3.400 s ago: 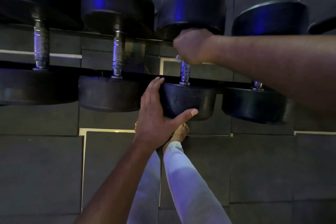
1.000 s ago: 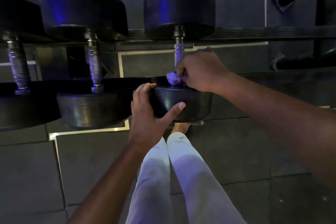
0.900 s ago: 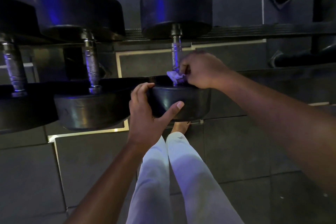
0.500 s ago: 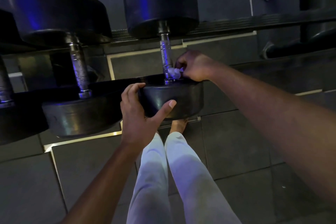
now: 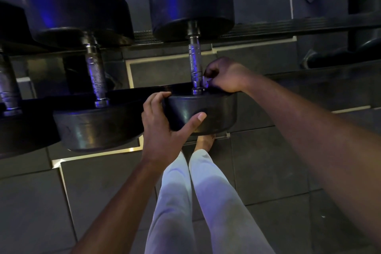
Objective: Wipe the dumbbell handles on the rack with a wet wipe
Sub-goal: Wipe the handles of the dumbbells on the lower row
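— Where is the wet wipe (image 5: pixel 205 80) now?

— Bunched up small in the right hand (image 5: pixel 224 75), right beside the bottom of the shiny handle (image 5: pixel 195 64). A moment ago it was wrapped around that low part. Now it has slid off to the side, and the whole bar shows bare.

— So the fingers let go of it?

— No. The right fingers (image 5: pixel 210 71) are curled tight around the wipe. They just are not around the bar any more.

— And the other hand?

— The left hand (image 5: pixel 162 130) still hugs the near black end (image 5: pixel 208 113) of the dumbbell, fingers spread wide on it, holding it steady on the rack (image 5: pixel 132 94).

— Is this handle done, then?

— I think so. The next handle (image 5: pixel 95 72) to the left looks like its turn.
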A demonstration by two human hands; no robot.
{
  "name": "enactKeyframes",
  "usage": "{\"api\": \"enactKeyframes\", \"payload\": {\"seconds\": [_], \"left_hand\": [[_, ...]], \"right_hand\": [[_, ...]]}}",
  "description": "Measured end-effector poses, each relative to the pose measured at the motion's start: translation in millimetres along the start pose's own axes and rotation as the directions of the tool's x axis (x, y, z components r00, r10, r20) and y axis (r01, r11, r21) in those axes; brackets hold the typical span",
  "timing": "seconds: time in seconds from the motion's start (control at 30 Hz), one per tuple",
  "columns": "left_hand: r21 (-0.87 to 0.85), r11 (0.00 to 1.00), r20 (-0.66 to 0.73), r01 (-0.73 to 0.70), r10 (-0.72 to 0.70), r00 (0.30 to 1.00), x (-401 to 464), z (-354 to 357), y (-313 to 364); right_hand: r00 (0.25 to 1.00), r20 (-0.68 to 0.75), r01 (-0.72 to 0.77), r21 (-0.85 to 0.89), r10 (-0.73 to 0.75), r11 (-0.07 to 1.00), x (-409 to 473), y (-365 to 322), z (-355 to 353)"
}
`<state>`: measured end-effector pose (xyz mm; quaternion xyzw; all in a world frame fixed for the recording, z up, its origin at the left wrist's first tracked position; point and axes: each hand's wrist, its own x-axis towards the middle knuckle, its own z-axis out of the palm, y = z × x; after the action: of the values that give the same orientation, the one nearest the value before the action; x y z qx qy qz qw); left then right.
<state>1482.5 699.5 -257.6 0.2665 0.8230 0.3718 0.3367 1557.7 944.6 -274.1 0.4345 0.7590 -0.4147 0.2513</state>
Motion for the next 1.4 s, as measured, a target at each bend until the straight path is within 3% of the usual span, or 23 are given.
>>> {"api": "enactKeyframes", "payload": {"seconds": [0.23,0.33,0.6,0.77,0.93,1.13,1.2,1.3,1.4], "left_hand": [[-0.007,1.0,-0.009,0.005,-0.005,1.0,-0.6,0.8,-0.8],[-0.02,1.0,-0.006,0.017,-0.017,1.0,-1.1,0.9,-0.8],[-0.013,1.0,0.001,0.018,-0.018,1.0,-0.6,0.1,-1.6],[-0.017,1.0,-0.004,0.012,-0.013,1.0,-0.4,0.7,-2.6],[-0.022,1.0,-0.017,0.013,-0.014,1.0,-1.1,1.6,-2.3],[-0.039,0.999,-0.018,0.025,-0.025,1.0,-1.3,3.0,-3.3],[-0.038,0.999,-0.022,0.022,-0.022,0.999,-1.2,3.5,-3.0],[-0.035,0.999,-0.024,0.027,-0.028,0.999,-0.5,3.9,-2.9],[-0.029,0.999,-0.026,0.024,-0.025,0.999,-0.2,4.5,-3.2]], "right_hand": [[0.993,-0.062,0.11,0.136,-0.102,0.985,-16.4,8.7,-2.5],[0.981,-0.13,0.159,0.129,-0.142,0.979,-18.3,2.4,4.0],[0.983,-0.109,0.152,0.004,-0.15,0.988,-15.3,-9.9,-1.2],[0.927,-0.349,0.149,-0.002,-0.141,0.989,-12.3,-16.4,1.7],[0.788,-0.615,0.142,0.246,0.041,0.959,9.7,-39.6,-4.2],[0.806,-0.508,0.158,0.679,0.303,0.717,26.0,-46.2,12.9],[0.808,-0.492,0.14,0.695,0.324,0.705,34.9,-49.7,15.7],[0.771,-0.511,-0.007,0.589,0.379,0.808,41.6,-63.9,15.5],[0.759,-0.501,-0.075,0.566,0.415,0.821,41.6,-69.3,17.4]]}}
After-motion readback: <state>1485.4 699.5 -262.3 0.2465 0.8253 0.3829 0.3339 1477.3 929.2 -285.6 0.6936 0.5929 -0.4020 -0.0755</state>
